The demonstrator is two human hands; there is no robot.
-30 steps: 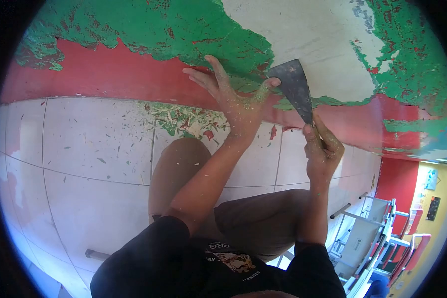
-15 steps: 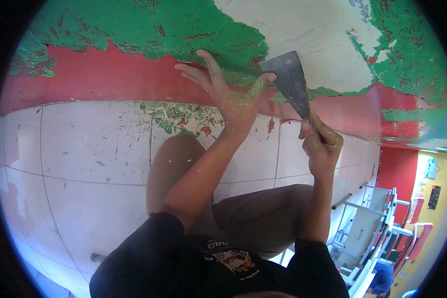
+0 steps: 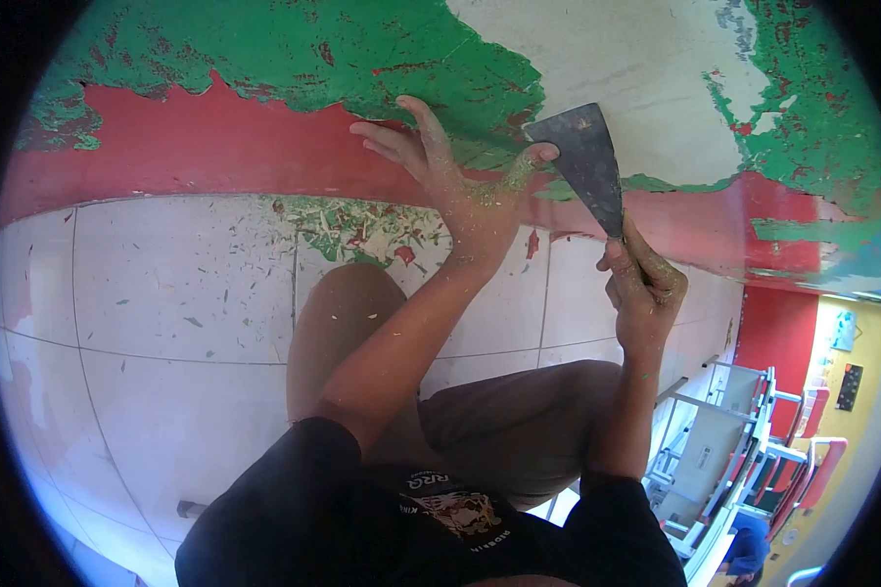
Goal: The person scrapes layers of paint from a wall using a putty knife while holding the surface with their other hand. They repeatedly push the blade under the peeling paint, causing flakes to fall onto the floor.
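My right hand (image 3: 646, 289) is wrapped round the handle of a putty knife (image 3: 589, 161) with a wide, dark, worn blade. The blade points up toward the wall, beside the edge where green paint (image 3: 440, 59) meets a bare whitish patch (image 3: 636, 83). My left hand (image 3: 475, 191) is spread, with its fingers toward the wall and its thumb tip at the blade's left edge. Dust and small flakes cling to the left hand and wrist. Below the green lies a red band (image 3: 225, 147) with a ragged upper border.
Paint chips (image 3: 362, 230) are heaped on the white floor tiles (image 3: 186, 284) along the wall's foot, with more scattered leftward. My bent knees take up the middle. At the right stand stacked metal-framed chairs (image 3: 803, 460) and a person in blue (image 3: 749, 543).
Both hands and the putty knife have shifted slightly to the right in view, together with the wall. The grip on the knife is the same.
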